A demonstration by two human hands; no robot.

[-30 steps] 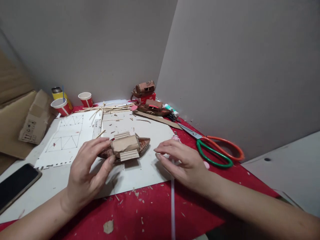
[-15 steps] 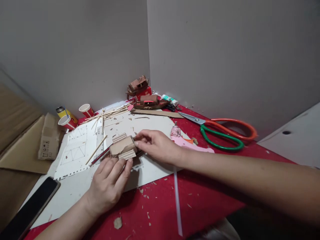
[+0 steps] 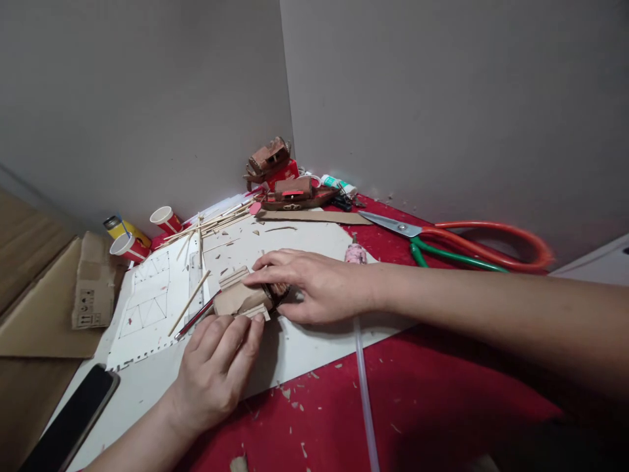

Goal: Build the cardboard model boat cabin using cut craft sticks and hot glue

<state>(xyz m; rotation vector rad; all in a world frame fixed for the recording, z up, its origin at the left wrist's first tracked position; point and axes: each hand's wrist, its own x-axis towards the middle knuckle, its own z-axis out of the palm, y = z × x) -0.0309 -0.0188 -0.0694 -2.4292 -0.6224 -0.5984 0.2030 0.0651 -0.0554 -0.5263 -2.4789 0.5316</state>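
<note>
A small cardboard model boat with a curved roof lies on the white sheet in the middle. My left hand is closed on its near side, fingertips at the ribbed cardboard strip along the roof's lower edge. Over the boat's right end reaches my right hand; its fingers lie on the roof and far side while the thumb is at the near side, so it grips the hull end between them. Part of the hull is hidden under both hands. A dark red pencil lies just left of the boat.
Behind my right wrist is a pink hot glue gun, its clear glue stick toward me. Large scissors lie right. Finished model boats, thin wooden sticks and paper cups stand behind; a phone and cardboard box are left.
My right hand has shifted from pinching the boat's end to reaching over it, fingers now on the roof. My left hand stays at the near side. The camera view has turned slightly.
</note>
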